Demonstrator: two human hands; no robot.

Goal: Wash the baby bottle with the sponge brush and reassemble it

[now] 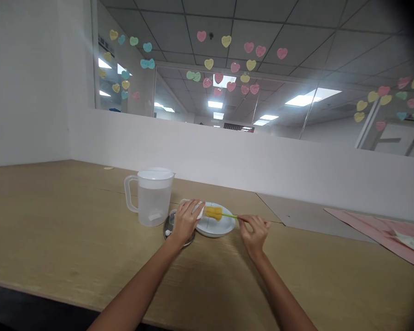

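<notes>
**Left forearm (pixel 134 294) and right forearm (pixel 283 294) reach across a tabletop (pixel 65 225) to a sponge brush (pixel 221 214)**

Both bare forearms rise from the bottom edge of the frame over the pale tan, faintly grained tabletop. At the center, the brush lies across a round white plate (pixel 224 227), its long axis almost level and running side to side between the hands. Its soft, porous yellow sponge (pixel 213 213) is nearer the left hand (pixel 186 220), which closes round a small white object (pixel 197 209), partly hidden by the fingers; what it is, I cannot tell. The right hand (pixel 255 234) is nearer the thin green handle (pixel 229 215), gripping it in a narrow pinch. Beneath the left hand sits a dark round metal dish (pixel 179 241). Left of the plate stands a translucent plastic pitcher (pixel 152 202) holding clear water, its loop handle facing left. A pink sheet (pixel 376 234) lies at the right edge of the table. Pastel paper hearts (pixel 224 41) dot the glass above a white partition (pixel 193 161) in the upper part of the frame.
</notes>
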